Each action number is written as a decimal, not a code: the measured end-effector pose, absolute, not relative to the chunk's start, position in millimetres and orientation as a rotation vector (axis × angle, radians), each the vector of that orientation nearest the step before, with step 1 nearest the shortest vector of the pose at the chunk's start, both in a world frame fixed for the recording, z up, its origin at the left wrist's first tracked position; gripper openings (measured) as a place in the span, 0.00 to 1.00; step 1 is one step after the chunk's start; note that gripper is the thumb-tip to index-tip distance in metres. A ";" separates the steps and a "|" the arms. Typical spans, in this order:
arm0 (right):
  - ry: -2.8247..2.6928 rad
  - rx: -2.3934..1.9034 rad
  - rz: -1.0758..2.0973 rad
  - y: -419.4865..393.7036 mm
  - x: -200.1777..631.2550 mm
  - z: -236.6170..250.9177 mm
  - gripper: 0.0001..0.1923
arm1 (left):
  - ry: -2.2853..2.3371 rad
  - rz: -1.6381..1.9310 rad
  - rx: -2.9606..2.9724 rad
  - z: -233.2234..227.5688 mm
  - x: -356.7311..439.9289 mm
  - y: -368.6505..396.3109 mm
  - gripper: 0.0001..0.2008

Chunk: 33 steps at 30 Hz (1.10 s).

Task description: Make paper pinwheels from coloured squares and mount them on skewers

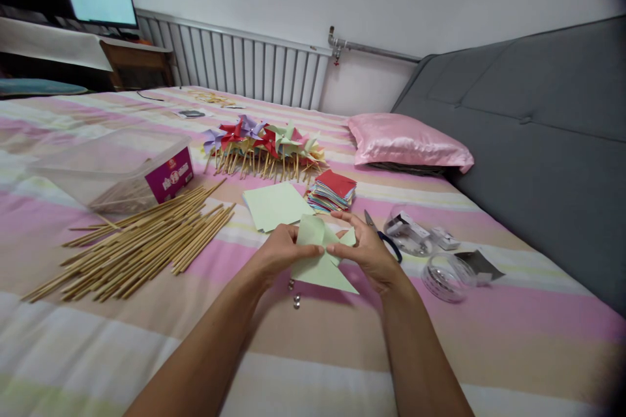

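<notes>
Both hands pinching half-folded green paper square at bed centre: left hand grip closed on it, right hand likewise; finished pinwheels piling at 12 o'clock, bamboo sticks waiting at 9

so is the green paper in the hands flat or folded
Folded: the green paper has corners bent up toward its middle, pinched by the left hand and right hand.

Both forearms are bare beside the paper. The left hand and right hand seem ringless, without gloves or sleeves.
</notes>
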State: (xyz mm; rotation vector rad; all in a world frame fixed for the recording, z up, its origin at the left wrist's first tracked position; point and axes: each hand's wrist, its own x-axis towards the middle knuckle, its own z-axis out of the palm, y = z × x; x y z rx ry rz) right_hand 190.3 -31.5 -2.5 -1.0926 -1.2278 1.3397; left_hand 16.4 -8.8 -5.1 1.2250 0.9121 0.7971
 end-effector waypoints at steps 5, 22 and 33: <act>-1.223 -1.079 1.287 -33.9 189.0 1.1 0.35 | 0.893 0.820 1.212 -4.3 16.7 -9.9 0.09; -1.103 -1.051 1.180 -25.6 186.7 -2.2 0.34 | 0.932 0.968 1.076 -5.7 18.7 -7.2 0.11; -1.036 -1.113 0.904 -22.1 188.0 -3.7 0.28 | 0.893 0.995 1.049 -4.0 18.3 -7.4 0.10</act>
